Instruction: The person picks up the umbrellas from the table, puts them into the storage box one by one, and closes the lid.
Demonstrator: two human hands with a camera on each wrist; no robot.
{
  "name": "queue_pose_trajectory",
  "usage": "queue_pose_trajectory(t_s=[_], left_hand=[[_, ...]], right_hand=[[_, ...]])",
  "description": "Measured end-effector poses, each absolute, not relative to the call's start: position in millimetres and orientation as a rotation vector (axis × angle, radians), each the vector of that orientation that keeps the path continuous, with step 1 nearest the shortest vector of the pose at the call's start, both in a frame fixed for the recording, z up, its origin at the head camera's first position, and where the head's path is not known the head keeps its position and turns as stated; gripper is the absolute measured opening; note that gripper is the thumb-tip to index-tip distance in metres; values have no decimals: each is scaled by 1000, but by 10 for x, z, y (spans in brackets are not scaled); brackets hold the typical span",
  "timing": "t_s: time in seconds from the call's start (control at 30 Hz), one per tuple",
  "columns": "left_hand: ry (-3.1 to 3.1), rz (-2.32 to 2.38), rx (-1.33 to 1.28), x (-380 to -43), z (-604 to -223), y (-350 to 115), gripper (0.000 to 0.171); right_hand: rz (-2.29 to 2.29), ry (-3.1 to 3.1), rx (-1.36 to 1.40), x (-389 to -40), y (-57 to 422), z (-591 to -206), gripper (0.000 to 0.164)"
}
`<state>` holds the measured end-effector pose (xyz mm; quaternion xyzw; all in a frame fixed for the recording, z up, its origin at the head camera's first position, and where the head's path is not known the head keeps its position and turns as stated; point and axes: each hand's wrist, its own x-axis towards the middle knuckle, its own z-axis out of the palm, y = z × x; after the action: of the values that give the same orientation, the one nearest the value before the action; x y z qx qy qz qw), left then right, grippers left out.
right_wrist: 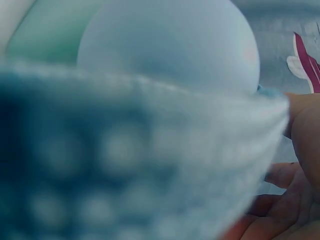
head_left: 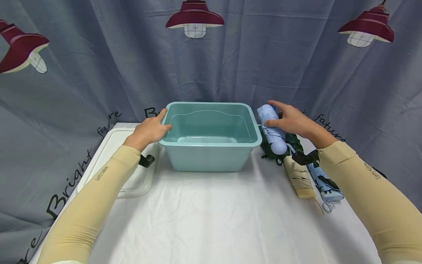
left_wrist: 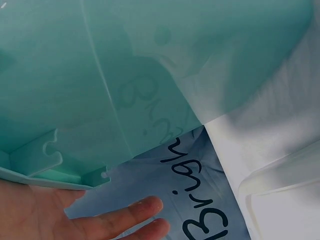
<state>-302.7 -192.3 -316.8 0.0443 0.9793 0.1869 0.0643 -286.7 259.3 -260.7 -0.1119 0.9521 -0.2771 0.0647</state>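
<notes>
A teal plastic storage bin [head_left: 211, 157] stands in the middle of the table, its inside bare. My left hand [head_left: 150, 130] rests on its left rim, and in the left wrist view straight fingers [left_wrist: 125, 215] extend outside below the rim. Right of the bin, my right hand [head_left: 290, 119] grips a light blue folded umbrella [head_left: 271, 128] with thumb and fingers. It is tilted above a dark green folded umbrella [head_left: 293, 141]. In the right wrist view, the blurred pale round umbrella end [right_wrist: 170, 45] and a dotted fabric fill much of the picture, beside part of the hand [right_wrist: 295, 205].
A beige folded umbrella [head_left: 299, 178] and a blue patterned folded umbrella [head_left: 324, 183] lie at the right. A translucent white lid [head_left: 138, 187] lies left of the bin, partly under my left arm. A grey-blue curtain [head_left: 132, 55] hangs behind the white table [head_left: 214, 212].
</notes>
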Motion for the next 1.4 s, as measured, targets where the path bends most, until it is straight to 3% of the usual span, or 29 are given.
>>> queue_pose_trajectory(t_s=[0.53, 1.4], left_hand=[[2952, 557, 150, -3031, -3149, -1924, 82], [2925, 570, 238, -3019, -3098, -1976, 76]], right_hand=[[-832, 2795, -384, -3170, 2081, -2333, 84], [-907, 2636, -412, -3530, 1395, -2382, 81]])
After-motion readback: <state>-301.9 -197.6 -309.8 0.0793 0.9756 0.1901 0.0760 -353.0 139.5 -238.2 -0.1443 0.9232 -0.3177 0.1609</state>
